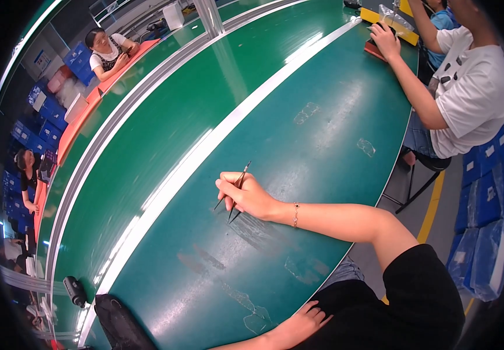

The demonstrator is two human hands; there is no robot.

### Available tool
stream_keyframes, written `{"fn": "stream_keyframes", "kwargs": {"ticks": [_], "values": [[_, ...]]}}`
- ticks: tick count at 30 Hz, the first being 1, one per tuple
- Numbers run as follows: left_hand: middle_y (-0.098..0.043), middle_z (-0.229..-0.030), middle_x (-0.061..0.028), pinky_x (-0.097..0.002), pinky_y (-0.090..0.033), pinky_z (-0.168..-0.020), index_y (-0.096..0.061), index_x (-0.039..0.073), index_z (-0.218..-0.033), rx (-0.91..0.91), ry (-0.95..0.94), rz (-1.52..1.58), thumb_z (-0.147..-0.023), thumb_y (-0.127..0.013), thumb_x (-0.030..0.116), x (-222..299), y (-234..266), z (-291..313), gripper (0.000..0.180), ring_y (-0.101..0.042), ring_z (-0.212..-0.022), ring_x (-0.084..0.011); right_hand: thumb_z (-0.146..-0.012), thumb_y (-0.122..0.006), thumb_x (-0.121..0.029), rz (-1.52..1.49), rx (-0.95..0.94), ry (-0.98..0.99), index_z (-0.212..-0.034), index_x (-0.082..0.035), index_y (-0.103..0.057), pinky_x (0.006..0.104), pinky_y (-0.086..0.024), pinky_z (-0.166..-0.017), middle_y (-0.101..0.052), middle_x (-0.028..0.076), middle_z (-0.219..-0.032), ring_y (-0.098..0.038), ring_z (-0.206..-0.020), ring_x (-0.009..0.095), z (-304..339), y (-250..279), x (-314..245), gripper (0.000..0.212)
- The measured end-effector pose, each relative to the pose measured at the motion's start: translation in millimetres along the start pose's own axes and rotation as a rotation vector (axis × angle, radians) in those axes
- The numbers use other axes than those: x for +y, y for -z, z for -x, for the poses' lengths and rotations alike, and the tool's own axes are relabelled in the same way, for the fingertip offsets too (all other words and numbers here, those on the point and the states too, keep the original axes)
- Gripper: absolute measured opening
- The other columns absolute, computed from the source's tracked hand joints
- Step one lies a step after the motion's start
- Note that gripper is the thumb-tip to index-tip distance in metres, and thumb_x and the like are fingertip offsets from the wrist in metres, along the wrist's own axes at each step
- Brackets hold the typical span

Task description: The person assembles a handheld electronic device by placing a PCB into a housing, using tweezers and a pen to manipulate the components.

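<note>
My right hand (246, 195) is closed around a pair of dark, thin tweezers (245, 170) above the middle of the green worktable (298, 175). The tweezers' joined end sticks up past my fingers. Their two tips show below the hand, spread apart and pointing down toward the tabletop, with nothing visible between them. My left hand (305, 325) lies at the table's near edge against my black clothing, fingers stretched out and slightly apart, holding nothing that I can see.
Beyond a white strip runs a green conveyor belt (164, 146). A black object (118, 324) and a small dark device (75, 290) sit at lower left. Tape patches (307, 113) mark the tabletop. A co-worker in white (473, 87) sits at far right near yellow bins (400, 29).
</note>
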State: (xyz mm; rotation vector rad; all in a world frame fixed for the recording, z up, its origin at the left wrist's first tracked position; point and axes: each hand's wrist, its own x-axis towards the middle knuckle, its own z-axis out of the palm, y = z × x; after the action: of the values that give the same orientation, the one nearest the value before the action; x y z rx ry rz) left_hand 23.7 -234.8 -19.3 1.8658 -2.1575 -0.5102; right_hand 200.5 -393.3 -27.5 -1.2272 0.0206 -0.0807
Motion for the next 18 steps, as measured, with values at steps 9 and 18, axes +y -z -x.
{"fn": "stream_keyframes", "kwargs": {"ticks": [9, 18], "values": [[-0.052, -0.077, -0.0053, -0.0335, -0.033, -0.092, -0.059, 0.009, -0.088, 0.000, -0.007, -0.004, -0.075, -0.043, 0.013, -0.3, 0.1, -0.7, 0.021, -0.051, -0.084, -0.0178, -0.087, -0.043, -0.023, -0.002, 0.001, 0.009, -0.064, -0.005, -0.046, 0.0193, -0.026, -0.036, -0.047, 0.003, -0.048, -0.033, -0.036, 0.004, 0.3, 2.2, -1.2, 0.029], [-0.052, -0.077, -0.0054, -0.0332, -0.033, -0.092, -0.059, 0.008, -0.088, 0.000, 0.017, -0.001, -0.075, -0.043, 0.012, 1.3, 3.6, -0.3, 0.021, -0.051, -0.083, -0.0177, -0.086, -0.044, -0.023, -0.004, 0.004, -0.004, -0.061, -0.005, -0.045, 0.0209, -0.028, -0.037, -0.046, 0.001, -0.046, -0.037, -0.038, 0.004, 0.2, 0.0, -2.0, 0.030]]}}
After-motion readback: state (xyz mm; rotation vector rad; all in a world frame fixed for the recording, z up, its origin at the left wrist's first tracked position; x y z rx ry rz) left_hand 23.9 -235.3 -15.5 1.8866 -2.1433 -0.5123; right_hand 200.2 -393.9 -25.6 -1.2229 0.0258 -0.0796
